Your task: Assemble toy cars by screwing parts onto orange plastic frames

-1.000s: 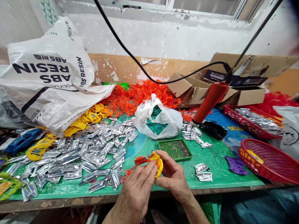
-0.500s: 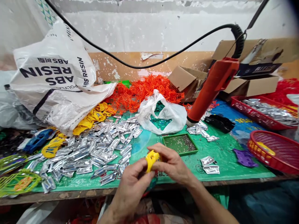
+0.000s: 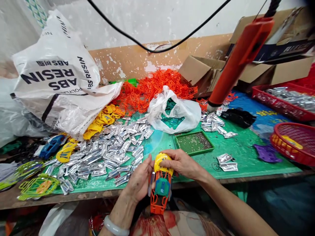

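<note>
Close to my body, in front of the table edge, both hands hold a toy car body made of plastic parts [image 3: 162,187]. Its yellow front piece [image 3: 162,162] points away from me, with an orange open frame and a green panel behind it. My right hand [image 3: 183,164] grips the yellow piece, thumb on top. Along the car's left side my left hand [image 3: 139,183] is closed, its fingertips partly hidden. A silver strip shows at that side. Just beyond the hands lies a green screw tray [image 3: 194,143] holding many small screws.
Silver parts [image 3: 98,157] are heaped at left beside yellow pieces [image 3: 103,119] and a white resin sack [image 3: 56,75]. An orange-red power screwdriver [image 3: 240,62] hangs at right. Behind are a white bag [image 3: 189,114] of green parts and orange frames [image 3: 157,87]. A red basket [image 3: 295,152] stands right.
The toy car body has turned so that its orange frame and green panel show. My right hand has shifted its grip on the yellow piece, and the camera view has moved.
</note>
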A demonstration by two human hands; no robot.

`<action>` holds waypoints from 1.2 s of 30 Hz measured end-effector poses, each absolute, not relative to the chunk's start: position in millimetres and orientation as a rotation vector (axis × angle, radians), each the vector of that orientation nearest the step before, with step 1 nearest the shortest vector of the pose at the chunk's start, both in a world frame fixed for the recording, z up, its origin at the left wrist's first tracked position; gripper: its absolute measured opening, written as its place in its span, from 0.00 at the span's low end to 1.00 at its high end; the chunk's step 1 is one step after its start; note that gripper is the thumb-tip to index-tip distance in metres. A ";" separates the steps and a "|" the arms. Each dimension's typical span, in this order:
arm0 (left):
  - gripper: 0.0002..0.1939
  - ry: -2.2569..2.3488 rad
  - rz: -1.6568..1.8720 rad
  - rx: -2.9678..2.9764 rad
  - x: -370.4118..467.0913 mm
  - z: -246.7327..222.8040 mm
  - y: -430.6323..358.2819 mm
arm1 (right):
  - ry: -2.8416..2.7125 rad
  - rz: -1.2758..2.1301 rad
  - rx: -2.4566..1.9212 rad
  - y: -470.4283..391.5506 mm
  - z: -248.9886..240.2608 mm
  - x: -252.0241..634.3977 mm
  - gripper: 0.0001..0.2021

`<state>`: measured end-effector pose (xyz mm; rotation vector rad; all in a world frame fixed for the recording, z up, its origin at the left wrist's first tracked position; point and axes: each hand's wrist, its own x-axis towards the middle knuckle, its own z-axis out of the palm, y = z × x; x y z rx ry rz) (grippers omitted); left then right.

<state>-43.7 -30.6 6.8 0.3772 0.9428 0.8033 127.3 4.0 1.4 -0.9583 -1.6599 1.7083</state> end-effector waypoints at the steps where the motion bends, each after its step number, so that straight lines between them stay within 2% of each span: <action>1: 0.22 0.931 0.783 0.385 -44.3 5.7 -29.7 | -1.655 1.700 -0.969 2.9 0.8 128.4 0.15; 3: 0.23 0.904 0.748 0.426 -45.9 2.5 -28.5 | -1.655 1.662 -0.983 0.7 0.0 129.6 0.14; 10: 0.16 0.934 0.641 0.665 -50.2 0.5 -33.8 | -1.735 1.457 -1.080 -10.1 -4.8 129.8 0.15; 14: 0.14 0.900 0.591 0.603 -44.7 1.6 -36.3 | -1.888 1.293 -1.098 -16.8 -1.3 135.1 0.16; 17: 0.15 0.884 0.621 0.515 -37.8 1.4 -37.8 | -1.863 0.851 -1.136 -19.9 11.8 154.4 0.10; 20: 0.15 0.918 0.658 0.492 -32.6 1.3 -38.4 | -1.436 0.276 -1.273 -8.2 34.2 196.4 0.13; 22: 0.14 0.937 0.670 0.480 -30.0 0.8 -37.8 | -1.206 0.072 -1.311 15.0 51.3 231.9 0.20; 24: 0.14 0.944 0.675 0.467 -27.2 -0.1 -37.1 | -1.047 -0.134 -1.306 48.7 67.8 263.6 0.33; 25: 0.14 0.943 0.674 0.465 -25.6 -0.6 -36.9 | -1.047 -0.122 -1.287 67.2 75.2 275.3 0.39; 27: 0.15 0.944 0.672 0.465 -22.2 -1.6 -36.7 | -1.143 0.070 -1.200 102.1 87.9 287.1 0.41; 32: 0.13 0.969 0.676 0.463 -16.1 -3.2 -35.9 | -1.240 0.852 -0.867 142.3 105.3 258.3 0.25; 36: 0.13 1.002 0.717 0.433 -14.7 -3.2 -33.8 | -1.216 1.005 -0.820 132.2 106.7 228.0 0.19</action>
